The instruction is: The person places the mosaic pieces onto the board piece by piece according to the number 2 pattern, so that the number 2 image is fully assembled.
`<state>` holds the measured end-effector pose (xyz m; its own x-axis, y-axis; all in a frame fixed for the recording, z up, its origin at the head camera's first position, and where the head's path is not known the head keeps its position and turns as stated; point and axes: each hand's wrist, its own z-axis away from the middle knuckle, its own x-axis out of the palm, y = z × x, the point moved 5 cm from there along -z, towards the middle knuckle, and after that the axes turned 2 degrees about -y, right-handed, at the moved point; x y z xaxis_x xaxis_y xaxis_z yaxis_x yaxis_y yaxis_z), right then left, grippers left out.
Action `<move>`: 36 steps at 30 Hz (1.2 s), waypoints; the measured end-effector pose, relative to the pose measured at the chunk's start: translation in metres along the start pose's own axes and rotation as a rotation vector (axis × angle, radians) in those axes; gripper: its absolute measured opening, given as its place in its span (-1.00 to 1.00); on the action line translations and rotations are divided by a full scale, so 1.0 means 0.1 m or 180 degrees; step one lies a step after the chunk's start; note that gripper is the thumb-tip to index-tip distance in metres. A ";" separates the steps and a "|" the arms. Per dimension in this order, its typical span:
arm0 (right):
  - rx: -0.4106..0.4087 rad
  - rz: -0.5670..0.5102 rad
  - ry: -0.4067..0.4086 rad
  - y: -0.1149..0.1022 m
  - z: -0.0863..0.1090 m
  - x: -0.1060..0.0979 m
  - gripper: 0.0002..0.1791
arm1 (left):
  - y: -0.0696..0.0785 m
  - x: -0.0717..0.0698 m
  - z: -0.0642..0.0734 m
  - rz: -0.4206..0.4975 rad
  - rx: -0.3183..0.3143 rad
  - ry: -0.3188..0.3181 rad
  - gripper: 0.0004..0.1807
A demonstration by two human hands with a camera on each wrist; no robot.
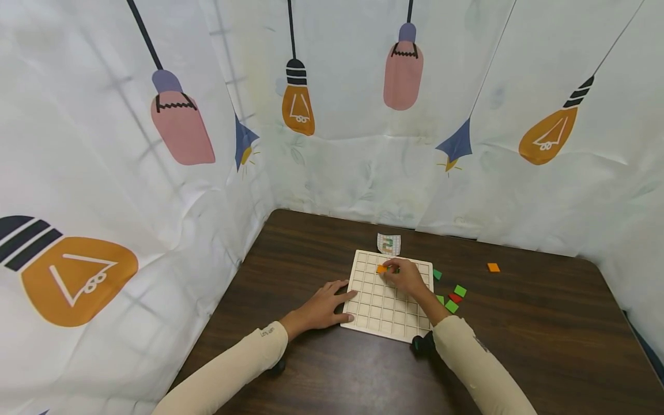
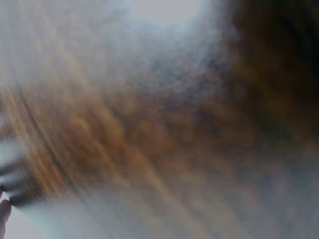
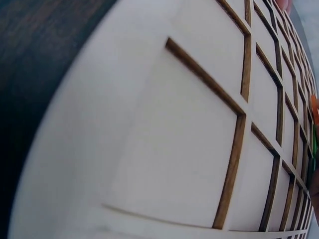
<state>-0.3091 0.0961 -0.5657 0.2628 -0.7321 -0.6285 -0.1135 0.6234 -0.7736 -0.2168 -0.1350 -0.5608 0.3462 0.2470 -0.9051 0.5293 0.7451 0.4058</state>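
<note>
A pale wooden grid board lies on the dark table, its squares marked by grooves. My left hand rests at the board's left edge, fingers spread, with fingertips touching the rim. Over the upper part of the board, my right hand pinches a small orange square tile with its fingertips. Green shows beneath these fingers, mostly hidden by the hand. The right wrist view catches the orange tile at its right edge, beyond the board's grooves. In the left wrist view there is mainly blurred tabletop.
Right of the board lie several loose tiles: a dark green one, light green ones and a red one. Another orange tile lies farther right. Behind the board is a small printed pattern card. A patterned curtain borders the table.
</note>
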 end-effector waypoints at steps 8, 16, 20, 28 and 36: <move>-0.0080 0.0143 0.0037 -0.02 0.00 0.01 -0.71 | -0.01 0.02 -0.01 0.0021 -0.0014 -0.0005 -0.26; -0.0003 0.0189 0.0021 -0.02 -0.03 0.01 -0.72 | -0.01 0.01 -0.01 0.0009 -0.0038 -0.0019 -0.26; -0.0025 0.0280 0.0020 -0.01 -0.04 0.02 -0.72 | -0.01 0.02 -0.01 0.0000 -0.0028 -0.0019 -0.26; -0.0082 0.0341 0.0055 -0.03 -0.04 0.00 -0.70 | -0.02 0.02 -0.02 -0.0008 -0.0037 -0.0016 -0.26; -0.0149 0.0321 0.0065 -0.05 -0.05 0.00 -0.73 | 0.00 0.01 0.00 0.0008 -0.0023 -0.0011 -0.26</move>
<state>-0.3129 0.0918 -0.5624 0.2283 -0.6719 -0.7045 -0.1833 0.6810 -0.7089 -0.2171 -0.1349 -0.5617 0.3503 0.2467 -0.9035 0.5229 0.7489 0.4072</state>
